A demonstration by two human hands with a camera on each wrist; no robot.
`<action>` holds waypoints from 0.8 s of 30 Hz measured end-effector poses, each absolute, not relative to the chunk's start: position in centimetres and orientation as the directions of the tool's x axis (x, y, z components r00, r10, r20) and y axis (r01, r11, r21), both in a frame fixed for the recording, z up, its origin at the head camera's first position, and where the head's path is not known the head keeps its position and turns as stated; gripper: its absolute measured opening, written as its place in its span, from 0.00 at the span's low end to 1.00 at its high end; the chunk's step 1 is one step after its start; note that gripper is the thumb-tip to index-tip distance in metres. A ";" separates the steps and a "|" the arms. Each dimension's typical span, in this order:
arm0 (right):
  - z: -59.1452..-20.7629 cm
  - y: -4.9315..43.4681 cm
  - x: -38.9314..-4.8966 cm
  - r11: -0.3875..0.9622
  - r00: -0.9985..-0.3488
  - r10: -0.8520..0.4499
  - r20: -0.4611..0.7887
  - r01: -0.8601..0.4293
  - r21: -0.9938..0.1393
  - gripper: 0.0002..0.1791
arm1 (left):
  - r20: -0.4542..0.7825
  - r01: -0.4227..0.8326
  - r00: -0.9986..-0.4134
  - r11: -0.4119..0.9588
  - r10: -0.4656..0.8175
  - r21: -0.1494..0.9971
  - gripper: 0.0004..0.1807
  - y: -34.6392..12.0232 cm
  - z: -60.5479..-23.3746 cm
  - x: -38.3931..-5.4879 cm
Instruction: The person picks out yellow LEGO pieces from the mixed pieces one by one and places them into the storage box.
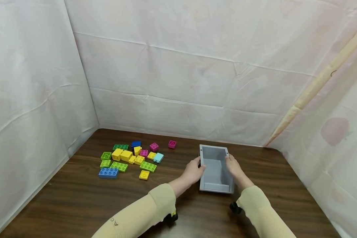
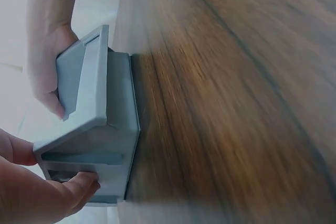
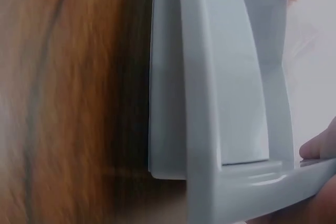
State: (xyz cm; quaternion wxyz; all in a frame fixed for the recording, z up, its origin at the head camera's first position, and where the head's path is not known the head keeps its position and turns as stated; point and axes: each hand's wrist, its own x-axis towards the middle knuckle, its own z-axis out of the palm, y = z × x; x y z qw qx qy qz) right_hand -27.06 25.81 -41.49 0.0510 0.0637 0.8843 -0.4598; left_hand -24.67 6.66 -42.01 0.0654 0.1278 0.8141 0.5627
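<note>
Item: open grey plastic rectangular bin [image 1: 215, 168], held by you at both long sides, nothing inside.

Your left hand [image 1: 193, 171] grips its left wall, fingers [image 2: 79, 184] curled on the rim; your right hand [image 1: 233, 166] clasps the right wall likewise. The bin sits on the dark wooden table [image 1: 77, 201], right of centre. Outstanding: the scattered coloured plastic building bricks [image 1: 128, 158] lie loose well to its left, none yet binned.
</note>
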 end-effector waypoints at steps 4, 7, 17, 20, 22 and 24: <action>-41.3 24.8 -26.5 0.564 -0.990 0.046 -0.135 0.138 -0.814 0.30 | 0.024 0.124 -0.955 0.324 0.296 0.938 0.29 5.5 -42.0 -24.4; -41.2 24.1 -26.3 0.564 -0.989 0.045 -0.141 0.142 -0.813 0.30 | 0.014 0.113 -0.953 0.314 0.302 0.943 0.30 4.8 -42.1 -24.2; -41.4 22.1 -25.7 0.538 -0.984 0.033 -0.175 0.165 -0.827 0.30 | -0.020 0.080 -0.956 0.323 0.294 0.943 0.30 2.5 -42.2 -23.4; -41.5 21.6 -25.5 0.531 -0.983 0.024 -0.185 0.169 -0.830 0.30 | -0.014 0.088 -0.956 0.333 0.294 0.939 0.30 1.8 -42.2 -23.1; -41.6 21.2 -25.3 0.524 -0.982 0.020 -0.188 0.170 -0.835 0.30 | -0.011 0.093 -0.955 0.335 0.296 0.938 0.30 1.4 -42.2 -22.9; -41.7 20.9 -25.1 0.516 -0.983 0.021 -0.185 0.169 -0.840 0.30 | -0.007 0.098 -0.955 0.335 0.298 0.937 0.30 1.1 -42.2 -22.7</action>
